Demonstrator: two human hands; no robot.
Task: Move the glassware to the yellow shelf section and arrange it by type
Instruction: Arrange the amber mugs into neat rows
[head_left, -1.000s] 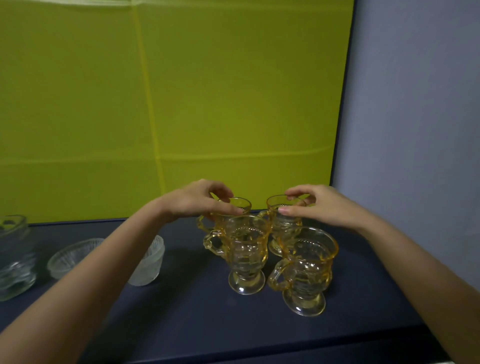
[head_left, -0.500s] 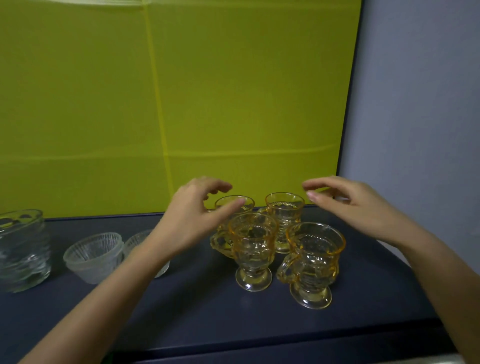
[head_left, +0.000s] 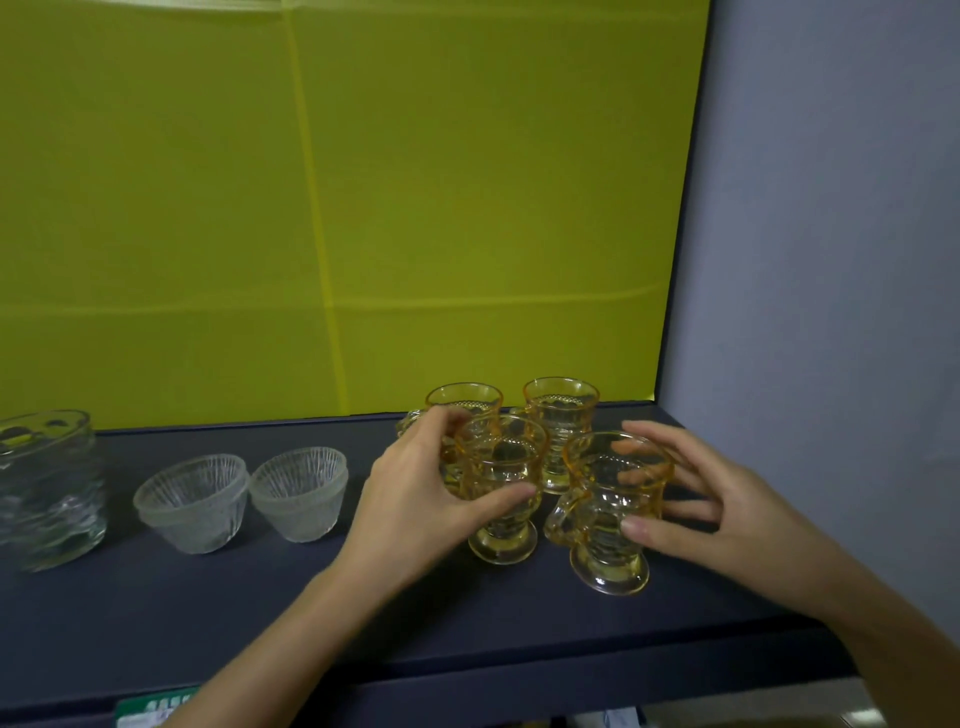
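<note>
Head view: we cup our left hand (head_left: 415, 499) round the front-left amber mug (head_left: 501, 488) and our right hand (head_left: 727, 499) round the front-right mug (head_left: 615, 514), squaring four mugs near the shelf's (head_left: 260, 613) right edge, apart from two frosted bowls (head_left: 244, 496).

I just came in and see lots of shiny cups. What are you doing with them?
A person is sorting glassware on a dark shelf with a yellow back. The left hand wraps around the front left amber cup, and the right hand closes around the front right amber cup. Two more amber cups stand behind. Two frosted bowls and a clear glass container sit to the left.
</note>
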